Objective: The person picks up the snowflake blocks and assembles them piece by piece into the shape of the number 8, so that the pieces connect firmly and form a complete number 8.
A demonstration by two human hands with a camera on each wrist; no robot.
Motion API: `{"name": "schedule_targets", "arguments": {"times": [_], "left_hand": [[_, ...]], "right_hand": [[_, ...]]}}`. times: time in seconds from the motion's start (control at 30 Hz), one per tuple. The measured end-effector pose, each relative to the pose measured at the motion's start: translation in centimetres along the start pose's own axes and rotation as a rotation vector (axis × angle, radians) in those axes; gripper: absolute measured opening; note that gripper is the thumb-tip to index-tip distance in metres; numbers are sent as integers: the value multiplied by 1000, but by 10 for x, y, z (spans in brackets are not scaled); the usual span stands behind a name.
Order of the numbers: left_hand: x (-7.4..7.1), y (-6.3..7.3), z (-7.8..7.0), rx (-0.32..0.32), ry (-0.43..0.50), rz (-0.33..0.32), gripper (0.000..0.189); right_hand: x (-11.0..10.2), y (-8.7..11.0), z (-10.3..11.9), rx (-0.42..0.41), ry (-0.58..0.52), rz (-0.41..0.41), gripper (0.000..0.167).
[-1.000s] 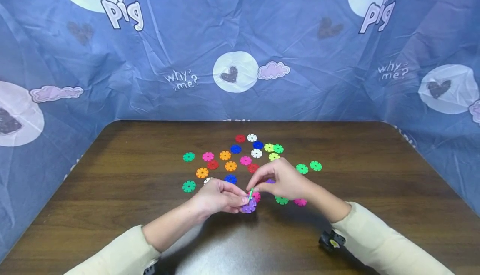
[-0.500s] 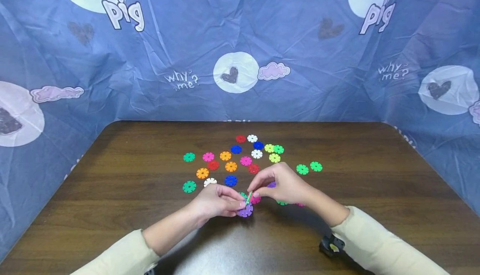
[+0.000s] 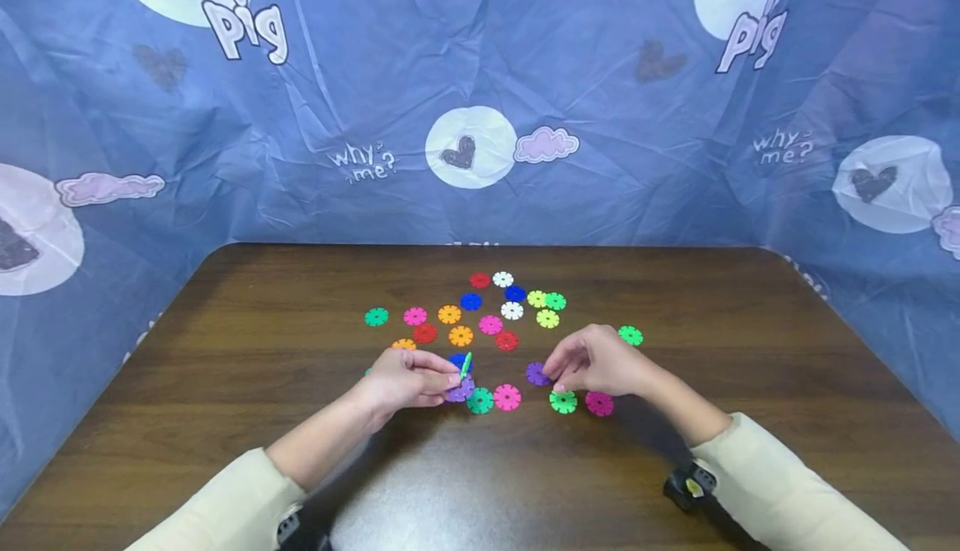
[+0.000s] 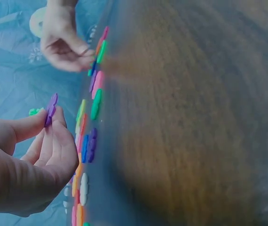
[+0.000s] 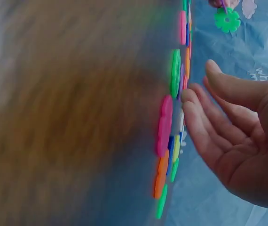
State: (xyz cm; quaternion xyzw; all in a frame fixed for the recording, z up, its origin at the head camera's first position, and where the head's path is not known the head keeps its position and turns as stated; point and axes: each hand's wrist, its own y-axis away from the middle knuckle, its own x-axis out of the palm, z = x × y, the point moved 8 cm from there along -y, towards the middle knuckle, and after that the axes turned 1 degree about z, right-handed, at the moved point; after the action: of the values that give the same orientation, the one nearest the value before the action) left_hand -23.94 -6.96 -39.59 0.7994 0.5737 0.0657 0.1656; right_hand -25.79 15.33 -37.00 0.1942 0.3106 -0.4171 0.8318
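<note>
Thumb and fingers of my left hand (image 3: 408, 380) pinch a purple notched disc (image 3: 459, 391) above the table. A bright green notched disc (image 3: 466, 364) stands edge-on in it, crossing it; the right wrist view shows this green disc (image 5: 228, 20) face-on. My right hand (image 3: 600, 359) holds nothing, its thumb and fingers apart in the right wrist view. It hovers close over a loose purple disc (image 3: 536, 374) and a green disc (image 3: 563, 402). Beside them lies a pink disc (image 3: 599, 403).
Several loose notched discs lie flat across the middle of the wooden table (image 3: 225, 418), among them a teal disc (image 3: 481, 401), a pink disc (image 3: 507, 398) and a red disc (image 3: 506, 340). A printed blue cloth (image 3: 360, 59) hangs behind and at both sides.
My right hand has let go of the green disc and moved right. My left hand has moved left with the purple and green discs, uncovering the teal and pink discs.
</note>
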Motion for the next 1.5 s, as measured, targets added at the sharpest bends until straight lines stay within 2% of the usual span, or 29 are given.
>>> {"name": "schedule_targets", "arguments": {"times": [0.2,0.4,0.57,0.7,0.83,0.93,1.1,1.27,1.5], "left_hand": [[-5,-1,-4,-13,4,-18,24],[-2,-1,-2,-14,0,-7,25],[4,1,0,-24,14,21,26],[8,2,0,-16,17,34,27],[7,3,0,-15,3,10,25],[5,3,-1,-20,-19,-11,24],[4,1,-2,-24,-55,-27,24],[6,0,-5,-22,-76,-20,24],[10,-1,-10,-6,-123,24,23]], "right_hand": [[2,4,-7,119,99,42,22],[5,3,2,78,263,43,24],[4,-1,6,103,287,5,25],[0,-4,3,165,170,-70,19],[-1,-9,1,202,-66,-124,9],[0,-14,3,207,-191,-143,7],[1,-23,10,198,-308,-186,16],[3,-30,13,245,-408,-217,20],[7,-34,18,250,-423,-206,21]]}}
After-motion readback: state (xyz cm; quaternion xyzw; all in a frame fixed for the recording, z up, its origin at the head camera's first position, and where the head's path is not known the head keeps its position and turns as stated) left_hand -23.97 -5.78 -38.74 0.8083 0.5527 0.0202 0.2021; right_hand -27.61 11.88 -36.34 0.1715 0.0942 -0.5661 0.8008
